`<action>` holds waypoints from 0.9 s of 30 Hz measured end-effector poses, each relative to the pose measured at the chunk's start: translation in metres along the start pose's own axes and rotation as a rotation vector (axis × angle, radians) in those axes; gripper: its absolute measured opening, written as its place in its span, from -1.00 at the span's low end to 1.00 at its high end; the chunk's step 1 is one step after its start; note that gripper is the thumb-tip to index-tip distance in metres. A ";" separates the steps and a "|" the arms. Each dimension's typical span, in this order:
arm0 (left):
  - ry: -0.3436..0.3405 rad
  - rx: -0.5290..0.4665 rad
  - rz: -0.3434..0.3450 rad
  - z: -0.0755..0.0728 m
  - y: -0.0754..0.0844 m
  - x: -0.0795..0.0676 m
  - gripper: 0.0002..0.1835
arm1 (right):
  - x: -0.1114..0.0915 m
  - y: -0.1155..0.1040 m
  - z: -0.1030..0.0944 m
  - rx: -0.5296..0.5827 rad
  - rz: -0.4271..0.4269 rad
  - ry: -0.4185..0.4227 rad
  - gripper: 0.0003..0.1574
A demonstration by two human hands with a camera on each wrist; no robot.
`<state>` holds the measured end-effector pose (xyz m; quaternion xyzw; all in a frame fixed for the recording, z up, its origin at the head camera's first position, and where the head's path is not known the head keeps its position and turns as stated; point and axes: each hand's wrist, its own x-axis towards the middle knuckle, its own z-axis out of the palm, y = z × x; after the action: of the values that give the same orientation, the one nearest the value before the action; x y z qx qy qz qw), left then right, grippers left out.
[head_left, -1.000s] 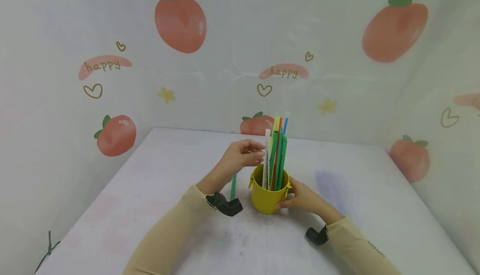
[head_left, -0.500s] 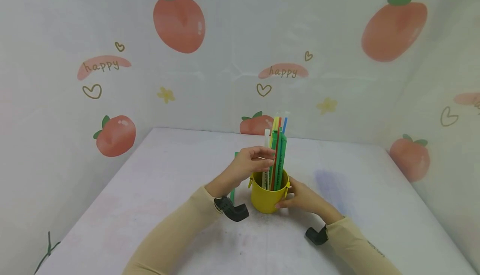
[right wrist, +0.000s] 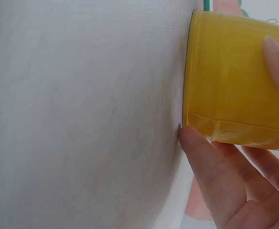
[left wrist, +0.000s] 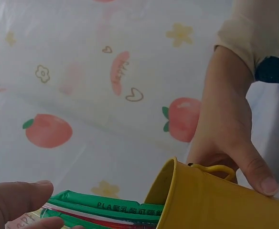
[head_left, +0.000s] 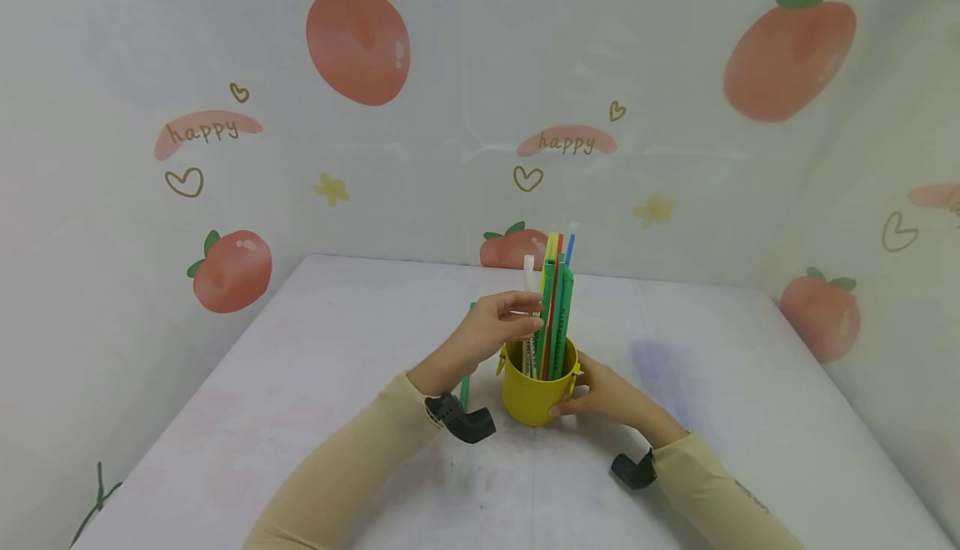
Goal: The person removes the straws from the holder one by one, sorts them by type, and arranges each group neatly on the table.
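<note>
A small yellow bucket (head_left: pixel 531 400) stands upright on the table, holding several drinking straws. Among them are green-wrapped straws (head_left: pixel 561 317) with red, yellow and blue ones. One white-wrapped straw (head_left: pixel 528 271) leans at the left side. My left hand (head_left: pixel 491 335) reaches in above the rim and pinches the white-wrapped straw; its fingertips partly cover it. In the left wrist view, the left thumb and fingers show beside the green wrapper (left wrist: pixel 108 202). My right hand (head_left: pixel 607 396) holds the bucket's right side, thumb in front, fingers underneath and behind in the right wrist view (right wrist: pixel 240 186).
A green straw (head_left: pixel 465 392) lies on the white table (head_left: pixel 360 317) left of the bucket, partly hidden by the left forearm. A white backdrop (head_left: pixel 450 158) printed with fruit stands behind and on both sides.
My left hand has moved right and down to the straws, then slightly left, and the white-wrapped straw tilts left with it. The right hand and bucket have stayed in place.
</note>
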<state>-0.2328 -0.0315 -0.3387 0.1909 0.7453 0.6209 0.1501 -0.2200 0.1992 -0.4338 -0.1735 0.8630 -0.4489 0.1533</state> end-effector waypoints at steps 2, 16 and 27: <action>0.003 0.001 -0.002 0.000 0.000 0.000 -0.48 | 0.000 0.000 0.000 0.004 0.000 0.000 0.34; 0.016 0.041 -0.064 -0.001 0.001 0.008 -0.50 | 0.002 0.002 0.000 0.004 0.009 -0.003 0.33; -0.022 0.085 -0.072 0.000 0.003 0.013 -0.48 | 0.001 0.002 0.000 -0.008 -0.006 -0.003 0.33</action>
<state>-0.2435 -0.0252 -0.3358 0.1769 0.7758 0.5807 0.1721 -0.2216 0.1999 -0.4357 -0.1773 0.8640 -0.4459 0.1527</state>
